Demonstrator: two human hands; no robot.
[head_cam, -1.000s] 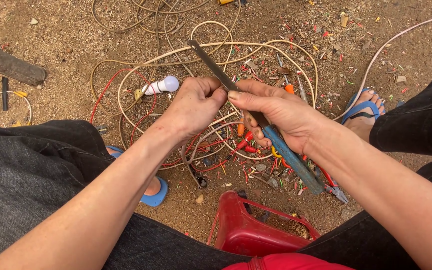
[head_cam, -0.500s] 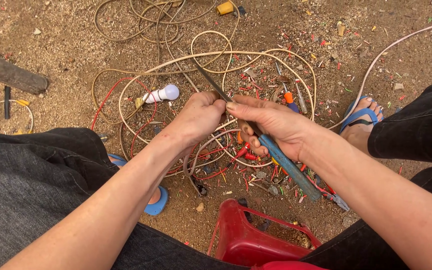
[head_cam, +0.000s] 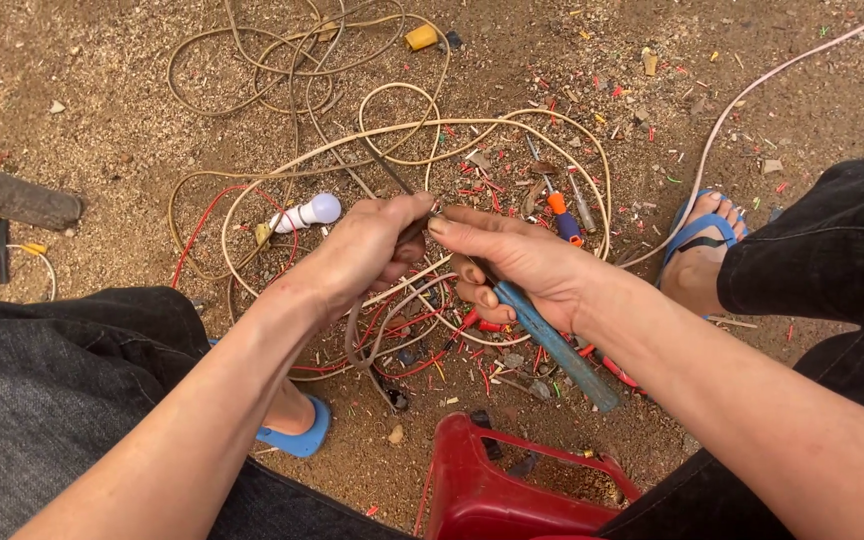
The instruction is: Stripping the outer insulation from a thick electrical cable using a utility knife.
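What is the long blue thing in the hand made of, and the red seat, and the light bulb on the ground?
The blue tool handle in the right hand looks like worn painted metal or hard plastic; its scuffed, dull surface leaves that open. The red stool seems to be moulded plastic, smooth and slightly glossy. The bulb looks like white plastic or frosted glass, matte and opaque.

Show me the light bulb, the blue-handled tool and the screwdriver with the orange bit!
light bulb (head_cam: 318, 210), head view, on its white rounded glass.
blue-handled tool (head_cam: 562, 350), head view, on the blue handle below the right hand.
screwdriver (head_cam: 562, 216), head view, on its orange and blue handle.
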